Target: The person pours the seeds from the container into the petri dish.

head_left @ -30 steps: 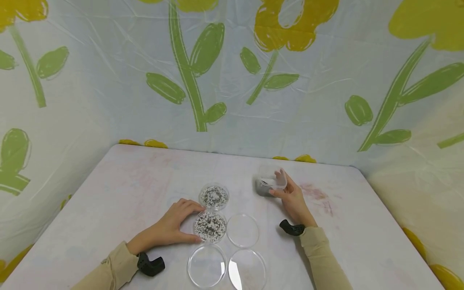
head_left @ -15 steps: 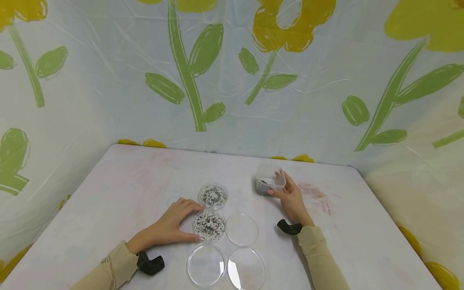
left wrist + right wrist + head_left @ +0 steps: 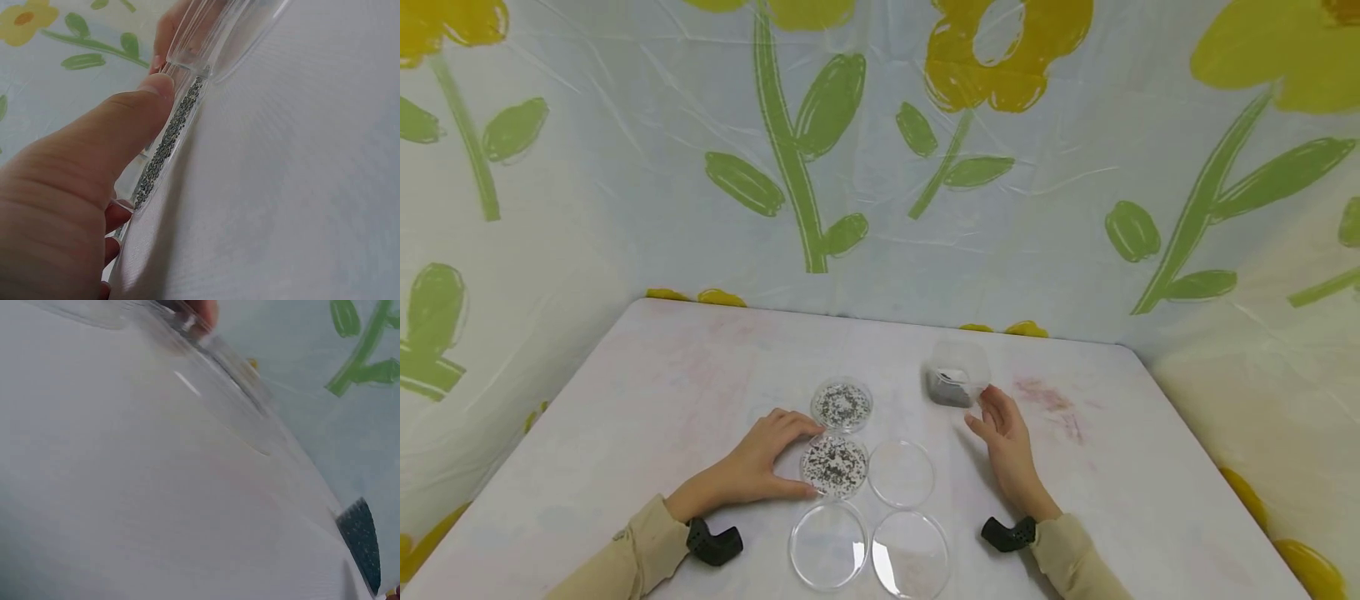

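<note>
My left hand (image 3: 760,467) holds a clear petri dish (image 3: 835,467) by its sides, thumb on the near edge and fingers at the far edge. Dark grains are scattered in this dish; the left wrist view shows them as a speckled layer (image 3: 165,150) beside the thumb (image 3: 119,125). Just beyond it sits another petri dish (image 3: 842,406) with similar grains. A clear plastic tub (image 3: 958,371) with dark grey contents stands to the right. My right hand (image 3: 1011,450) is just in front of the tub, fingers loosely bent, holding nothing.
Beside the held dish lies a clear round dish or lid (image 3: 902,475). Two more, one on the left (image 3: 827,546) and one on the right (image 3: 912,554), lie nearer to me. A flower-printed sheet (image 3: 880,208) hangs behind the white table (image 3: 700,375).
My right hand has let go of the tub and drawn back toward me. The tub stays where it stood. My left hand keeps its hold on the petri dish.
</note>
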Available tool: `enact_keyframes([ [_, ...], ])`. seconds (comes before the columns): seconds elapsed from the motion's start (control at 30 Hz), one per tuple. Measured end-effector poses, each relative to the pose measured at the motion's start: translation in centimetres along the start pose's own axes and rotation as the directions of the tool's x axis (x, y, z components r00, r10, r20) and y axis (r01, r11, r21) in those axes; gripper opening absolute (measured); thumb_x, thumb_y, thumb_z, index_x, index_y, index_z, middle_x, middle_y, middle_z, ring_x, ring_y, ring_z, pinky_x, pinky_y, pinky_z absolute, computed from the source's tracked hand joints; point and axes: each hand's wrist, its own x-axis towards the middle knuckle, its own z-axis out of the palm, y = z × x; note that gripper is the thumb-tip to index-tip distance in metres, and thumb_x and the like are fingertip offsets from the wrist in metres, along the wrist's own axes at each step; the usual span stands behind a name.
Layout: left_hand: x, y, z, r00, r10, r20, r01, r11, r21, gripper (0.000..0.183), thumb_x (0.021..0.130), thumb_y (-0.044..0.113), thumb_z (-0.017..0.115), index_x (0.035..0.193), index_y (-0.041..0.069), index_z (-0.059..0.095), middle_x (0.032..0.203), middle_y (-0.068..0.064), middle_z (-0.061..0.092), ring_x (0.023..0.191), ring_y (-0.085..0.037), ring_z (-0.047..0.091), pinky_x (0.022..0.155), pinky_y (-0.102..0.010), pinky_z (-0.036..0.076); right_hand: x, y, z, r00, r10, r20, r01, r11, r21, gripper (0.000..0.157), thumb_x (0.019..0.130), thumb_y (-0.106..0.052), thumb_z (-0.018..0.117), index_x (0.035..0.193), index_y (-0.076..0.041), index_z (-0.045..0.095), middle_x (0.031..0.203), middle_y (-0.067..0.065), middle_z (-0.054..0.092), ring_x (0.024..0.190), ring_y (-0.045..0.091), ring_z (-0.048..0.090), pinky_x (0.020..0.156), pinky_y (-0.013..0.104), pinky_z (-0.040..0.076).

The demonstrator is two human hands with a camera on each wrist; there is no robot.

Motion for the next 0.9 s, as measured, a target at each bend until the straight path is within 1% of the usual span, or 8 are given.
enact_keyframes([
  [0.13, -0.1, 0.1, -0.1, 1.0, -0.007, 0.0, 0.007, 1.0, -0.004, 0.079, 0.073, 0.064, 0.077, 0.136, 0.02, 0.057, 0.137, 0.007, 0.053, 0.121, -0.012, 0.042, 0.1, -0.046, 0.036, -1.5, -0.3, 0.7, 0.994, -0.032, -0.1, 0.022, 0.995, -0.102, 0.046, 0.091, 0.012, 0.059, 0.134, 0.012, 0.04, 0.137, 0.025, 0.043, 0.127, 0.025, 0.047, 0.098, 0.019, 0.044],
  [0.2, -0.1, 0.1, -0.1, 1.0, -0.007, -0.001, 0.007, 1.0, -0.003, 0.079, 0.073, 0.063, 0.077, 0.136, 0.02, 0.057, 0.137, 0.007, 0.053, 0.121, -0.012, 0.042, 0.1, -0.046, 0.036, -1.9, -0.3, 0.9, 0.992, -0.062, -0.107, 0.044, 0.986, -0.159, 0.038, 0.091, 0.012, 0.06, 0.127, 0.011, 0.048, 0.127, 0.024, 0.05, 0.114, 0.019, 0.055, 0.09, 0.017, 0.048],
  [0.3, 0.0, 0.1, -0.1, 1.0, -0.004, -0.002, 0.004, 1.0, 0.001, 0.079, 0.073, 0.063, 0.078, 0.135, 0.019, 0.057, 0.137, 0.008, 0.053, 0.12, -0.012, 0.043, 0.099, -0.046, 0.037, -2.2, -0.2, 0.9, 0.992, -0.124, -0.034, 0.114, 0.97, -0.214, 0.032, 0.09, 0.009, 0.064, 0.12, 0.01, 0.055, 0.117, 0.028, 0.056, 0.101, 0.015, 0.061, 0.084, 0.018, 0.05],
  [0.4, 0.1, 0.1, -0.1, 1.0, -0.002, -0.002, 0.002, 1.0, 0.001, 0.079, 0.073, 0.063, 0.078, 0.135, 0.019, 0.057, 0.136, 0.008, 0.053, 0.12, -0.012, 0.043, 0.099, -0.045, 0.037, -2.2, -0.2, 0.8, 0.976, -0.173, 0.133, 0.2, 0.953, -0.229, 0.031, 0.09, 0.006, 0.067, 0.119, 0.009, 0.057, 0.117, 0.029, 0.058, 0.102, 0.021, 0.062, 0.088, 0.021, 0.049],
  [0.47, 0.1, 0.1, -0.1, 1.0, -0.003, -0.001, 0.003, 1.0, 0.0, 0.079, 0.074, 0.063, 0.077, 0.136, 0.02, 0.056, 0.137, 0.008, 0.052, 0.12, -0.012, 0.042, 0.099, -0.045, 0.037, -2.3, -0.3, 0.7, 0.95, -0.185, 0.253, 0.251, 0.933, -0.258, 0.034, 0.09, 0.002, 0.069, 0.122, 0.005, 0.058, 0.12, 0.025, 0.059, 0.108, 0.024, 0.061, 0.092, 0.021, 0.047],
  [0.63, 0.1, 0.2, -0.1, 1.0, -0.004, 0.004, 0.004, 1.0, -0.005, 0.078, 0.074, 0.063, 0.077, 0.136, 0.019, 0.056, 0.137, 0.007, 0.052, 0.119, -0.012, 0.042, 0.098, -0.044, 0.037, -2.5, -0.4, 0.9, 0.853, -0.182, 0.49, 0.385, 0.852, -0.355, 0.047, 0.088, -0.01, 0.075, 0.132, -0.008, 0.058, 0.131, 0.009, 0.061, 0.126, 0.022, 0.052, 0.106, 0.017, 0.031],
  [0.77, 0.1, 0.3, -0.2, 1.0, 0.0, 0.001, 0.0, 1.0, -0.003, 0.078, 0.074, 0.062, 0.078, 0.136, 0.019, 0.056, 0.137, 0.007, 0.053, 0.12, -0.012, 0.042, 0.099, -0.045, 0.037, -2.8, -0.5, 1.3, 0.783, -0.178, 0.596, 0.466, 0.803, -0.373, 0.061, 0.086, -0.018, 0.079, 0.14, -0.012, 0.053, 0.139, 0.003, 0.056, 0.133, 0.02, 0.046, 0.109, 0.016, 0.026],
  [0.9, 0.1, 0.3, -0.2, 1.0, -0.006, 0.005, 0.006, 1.0, -0.004, 0.078, 0.074, 0.061, 0.078, 0.136, 0.019, 0.057, 0.137, 0.007, 0.053, 0.12, -0.012, 0.042, 0.099, -0.045, 0.037, -3.1, -0.5, 1.7, 0.747, -0.169, 0.643, 0.505, 0.774, -0.383, 0.07, 0.083, -0.024, 0.082, 0.144, -0.014, 0.05, 0.144, 0.001, 0.052, 0.134, 0.019, 0.045, 0.109, 0.017, 0.026],
])
